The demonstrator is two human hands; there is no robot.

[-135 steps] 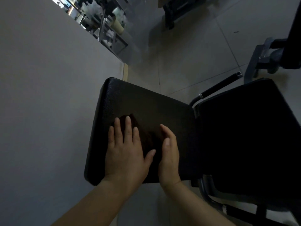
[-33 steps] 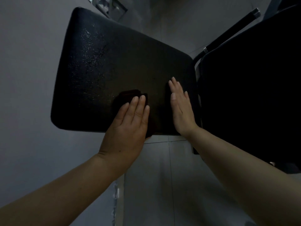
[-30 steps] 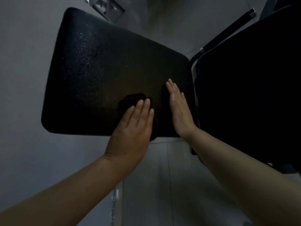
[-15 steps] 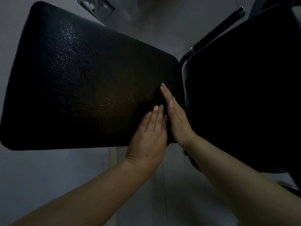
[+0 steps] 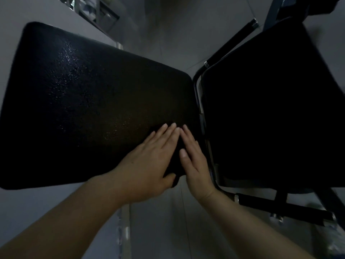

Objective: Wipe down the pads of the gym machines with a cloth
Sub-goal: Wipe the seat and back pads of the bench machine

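Note:
A large black textured pad (image 5: 89, 101) fills the left and middle of the head view, with damp speckles near its upper left. My left hand (image 5: 149, 161) lies flat with straight fingers on a dark cloth (image 5: 176, 161) at the pad's near right corner. Only slivers of the cloth show beside and ahead of the fingers. My right hand (image 5: 194, 157) rests flat next to it, along the pad's right edge, fingers straight. A second black pad (image 5: 270, 113) sits to the right.
A metal frame tube (image 5: 205, 146) runs between the two pads. Black foam-covered handles stick out at upper right (image 5: 231, 43) and lower right (image 5: 283, 208). A grey wall is on the left, tiled floor below and beyond, shelving (image 5: 97, 14) at the top.
My left hand slid the cloth rightward across the pad to its near right corner, meeting my right hand. The view has shifted a little, showing the lower frame.

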